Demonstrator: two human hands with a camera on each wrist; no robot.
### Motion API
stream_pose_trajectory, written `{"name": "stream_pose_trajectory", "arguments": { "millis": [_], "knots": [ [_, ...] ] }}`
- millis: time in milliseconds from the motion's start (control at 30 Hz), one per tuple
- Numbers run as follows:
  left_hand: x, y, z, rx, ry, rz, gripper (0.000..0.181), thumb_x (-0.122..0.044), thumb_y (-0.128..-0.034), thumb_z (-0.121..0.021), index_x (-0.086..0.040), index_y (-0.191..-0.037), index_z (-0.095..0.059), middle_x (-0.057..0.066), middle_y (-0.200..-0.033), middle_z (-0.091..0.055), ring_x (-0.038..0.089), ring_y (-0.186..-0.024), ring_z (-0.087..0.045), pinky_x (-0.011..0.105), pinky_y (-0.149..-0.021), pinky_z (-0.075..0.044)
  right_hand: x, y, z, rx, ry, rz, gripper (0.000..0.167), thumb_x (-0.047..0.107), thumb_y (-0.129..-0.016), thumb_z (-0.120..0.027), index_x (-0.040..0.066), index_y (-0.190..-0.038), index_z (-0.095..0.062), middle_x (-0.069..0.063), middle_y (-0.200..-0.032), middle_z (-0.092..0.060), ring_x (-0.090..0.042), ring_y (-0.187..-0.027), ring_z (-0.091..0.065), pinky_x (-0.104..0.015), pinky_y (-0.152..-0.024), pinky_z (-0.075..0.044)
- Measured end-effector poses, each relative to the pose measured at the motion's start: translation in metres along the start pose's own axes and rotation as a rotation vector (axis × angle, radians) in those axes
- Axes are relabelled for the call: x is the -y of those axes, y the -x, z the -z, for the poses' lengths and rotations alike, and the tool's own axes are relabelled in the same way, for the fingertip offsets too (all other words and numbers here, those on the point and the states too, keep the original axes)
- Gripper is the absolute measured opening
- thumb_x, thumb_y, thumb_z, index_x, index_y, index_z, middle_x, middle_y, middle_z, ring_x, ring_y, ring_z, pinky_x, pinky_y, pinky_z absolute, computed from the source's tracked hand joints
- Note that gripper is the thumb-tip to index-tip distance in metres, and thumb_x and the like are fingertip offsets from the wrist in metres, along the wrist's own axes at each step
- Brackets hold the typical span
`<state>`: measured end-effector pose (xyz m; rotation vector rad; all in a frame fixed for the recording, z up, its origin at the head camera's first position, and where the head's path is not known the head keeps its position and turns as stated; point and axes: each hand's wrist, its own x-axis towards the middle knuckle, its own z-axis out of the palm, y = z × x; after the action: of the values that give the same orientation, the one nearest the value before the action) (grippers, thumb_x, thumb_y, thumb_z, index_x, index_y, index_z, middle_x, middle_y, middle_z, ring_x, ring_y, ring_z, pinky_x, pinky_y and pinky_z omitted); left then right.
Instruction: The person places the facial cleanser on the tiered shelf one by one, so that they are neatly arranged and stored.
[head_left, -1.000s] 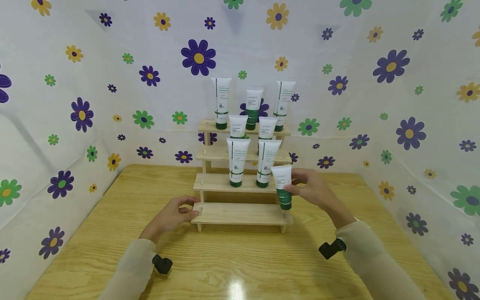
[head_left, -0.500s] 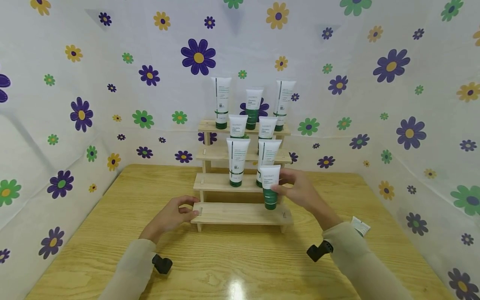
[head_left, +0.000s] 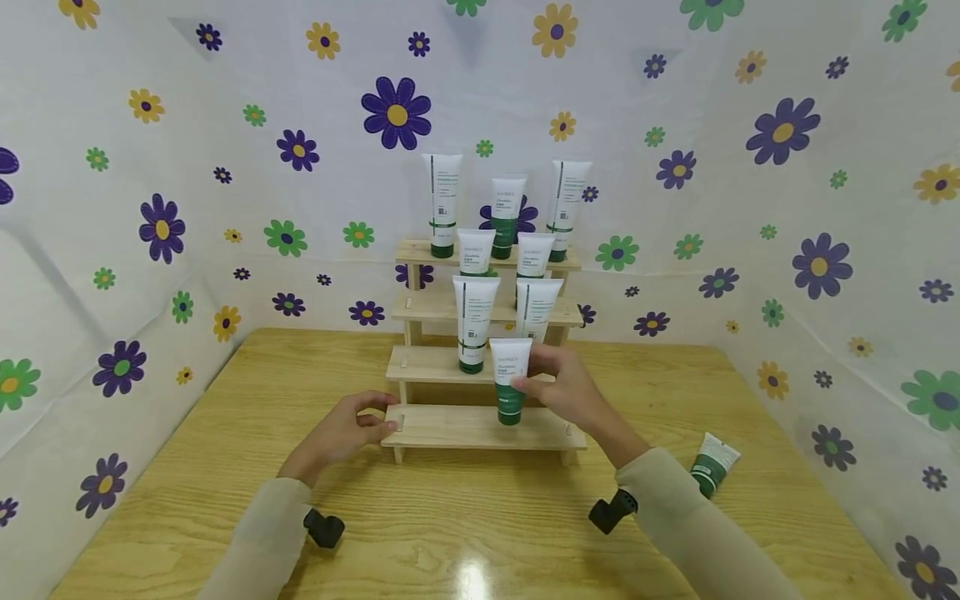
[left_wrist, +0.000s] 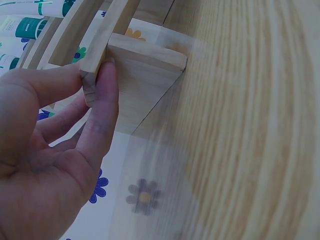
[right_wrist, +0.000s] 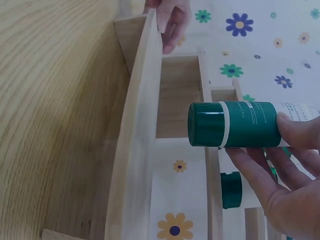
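Observation:
My right hand grips a small white tube with a green lower half and green cap, thumb in front. It is upright over the lowest shelf of a four-step wooden rack. In the right wrist view, a gap shows between the green cap and the lowest board. My left hand pinches the left end of that board, thumb and fingers on either side, as the left wrist view shows. Behind the held tube, a taller white tube is partly hidden on the second step.
Another taller tube stands on the second step. Two tubes, one of them this small tube, are on the third, and several on the top, including a tall one. A white-green tube lies on the table at right.
My right hand has carried the small tube leftward from the lowest shelf's right end towards its middle. The tube lying at right has come out from behind my sleeve. My left hand stays put.

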<state>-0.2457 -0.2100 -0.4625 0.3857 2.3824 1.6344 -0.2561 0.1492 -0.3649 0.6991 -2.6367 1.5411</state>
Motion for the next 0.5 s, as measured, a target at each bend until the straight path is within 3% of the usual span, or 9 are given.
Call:
{"name": "stream_pose_trajectory", "arguments": {
  "millis": [100, 500],
  "knots": [
    [-0.001, 0.001, 0.0, 0.002, 0.002, 0.001, 0.047, -0.013, -0.101, -0.067, 0.001, -0.143, -0.052, 0.024, -0.138, -0.057, 0.018, -0.101, -0.068, 0.029, -0.082, -0.06, 0.001, -0.002, -0.007, -0.002, -0.017, -0.017, 0.035, 0.006, -0.094, -0.073, 0.005, -0.13, -0.068, -0.015, -0.122, -0.074, -0.028, -0.109, -0.069, -0.052, -0.102, -0.054],
    [-0.001, 0.0, 0.0, 0.001, -0.003, -0.001, 0.046, -0.012, -0.1014, -0.067, 0.001, -0.143, -0.052, 0.024, -0.136, -0.058, 0.018, -0.1, -0.068, 0.029, -0.082, -0.06, -0.002, -0.004, -0.034, -0.012, -0.063, 0.043, 0.035, 0.001, -0.091, -0.076, 0.002, -0.125, -0.07, -0.017, -0.119, -0.074, -0.028, -0.105, -0.07, -0.048, -0.099, -0.056]
  ]
}}
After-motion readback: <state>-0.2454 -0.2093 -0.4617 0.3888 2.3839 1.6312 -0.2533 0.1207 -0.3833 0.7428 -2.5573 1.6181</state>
